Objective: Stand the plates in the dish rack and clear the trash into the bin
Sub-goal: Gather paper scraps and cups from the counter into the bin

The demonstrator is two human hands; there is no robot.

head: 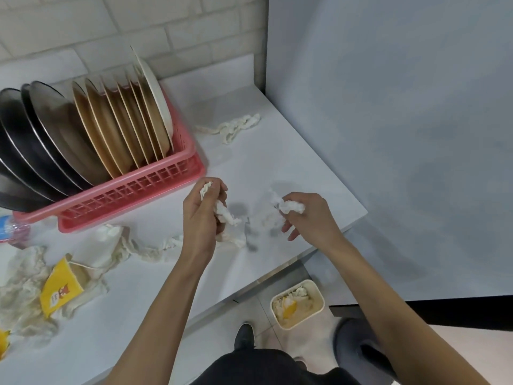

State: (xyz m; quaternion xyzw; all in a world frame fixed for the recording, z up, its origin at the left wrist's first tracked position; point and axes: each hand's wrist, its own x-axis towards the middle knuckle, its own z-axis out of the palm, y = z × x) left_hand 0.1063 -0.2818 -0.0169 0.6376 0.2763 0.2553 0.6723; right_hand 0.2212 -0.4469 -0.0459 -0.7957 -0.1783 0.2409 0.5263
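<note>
Several plates, dark ones [41,140] at the left and tan ones [119,129] at the right, stand upright in the pink dish rack [133,195]. My left hand [201,215] grips a crumpled white tissue [226,216] just right of the rack's front corner. My right hand [311,215] pinches another white tissue wad [291,207] above the counter. A cream bin [297,304] with trash inside sits on the floor below the counter's edge.
More trash lies on the white counter [277,151]: a twisted tissue strip [236,127] at the back, a second strip [144,250], a yellow paper cup [62,287] on crumpled tissues, a plastic bottle [14,227] at far left. A grey wall stands right.
</note>
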